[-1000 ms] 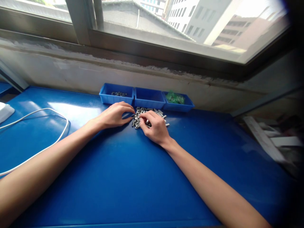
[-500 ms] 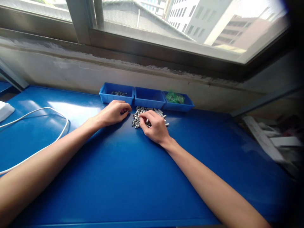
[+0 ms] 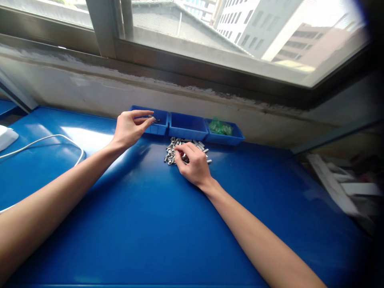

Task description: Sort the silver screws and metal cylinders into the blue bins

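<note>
My left hand (image 3: 132, 125) is over the left blue bin (image 3: 142, 108). Its thumb and fingertips are slightly apart, and small metal fasteners (image 3: 155, 120) show in the bin just beyond them. On the blue table, a pile of silvery bolt-like pieces (image 3: 170, 154) lies in front of the bins. My right hand (image 3: 193, 162) rests at this pile with its thumb and index finger curled together. Whatever is between those fingertips is too small to make out, and the hand covers part of the pile.
Beside the left bin stand a middle blue bin (image 3: 188, 127) and a right one holding a green plastic bag (image 3: 221, 127). A white cable (image 3: 64, 136) curves across the table (image 3: 156, 232) at left, near a white object (image 3: 7, 137). A window and wall rise behind the bins.
My left hand has moved up and away from the pile's left side to the left bin, its fingers straightening. My right hand stays at the pile. The view has shifted slightly.
</note>
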The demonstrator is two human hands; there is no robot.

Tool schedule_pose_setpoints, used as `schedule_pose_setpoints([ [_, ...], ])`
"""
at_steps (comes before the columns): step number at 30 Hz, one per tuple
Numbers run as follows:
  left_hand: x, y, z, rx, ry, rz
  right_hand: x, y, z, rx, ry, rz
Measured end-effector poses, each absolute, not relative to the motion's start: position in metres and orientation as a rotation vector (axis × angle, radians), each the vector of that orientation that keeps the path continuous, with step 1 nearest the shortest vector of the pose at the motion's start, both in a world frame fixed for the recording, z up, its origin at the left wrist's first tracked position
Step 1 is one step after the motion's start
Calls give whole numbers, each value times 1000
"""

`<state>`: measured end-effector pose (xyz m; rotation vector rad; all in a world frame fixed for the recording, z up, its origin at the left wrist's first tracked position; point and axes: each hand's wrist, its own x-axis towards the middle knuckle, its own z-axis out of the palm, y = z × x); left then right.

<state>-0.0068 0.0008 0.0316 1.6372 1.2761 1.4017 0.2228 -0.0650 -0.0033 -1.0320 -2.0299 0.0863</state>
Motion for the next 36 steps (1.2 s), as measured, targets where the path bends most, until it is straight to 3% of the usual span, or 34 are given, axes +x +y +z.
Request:
schedule_pose_setpoints([
  [7,1,-8,25,1965,1141,1467,218,-69,1,-1228,-2093,-104],
  [11,2,-14,18,2212,1041,1266,216,-68,2,-1329,-2130,-115],
  [16,2,-19,10,2379,1009,1050,221,-63,0,-1318,-2036,38],
  [25,3,-19,2,2435,965,972,233,-52,25,-1408,-1853,368],
  [32,3,-18,3,2397,1026,1008,239,-36,83,-1379,-2403,595],
  [36,2,-17,2,2399,1016,1022,231,-36,89,-1358,-2590,610],
])
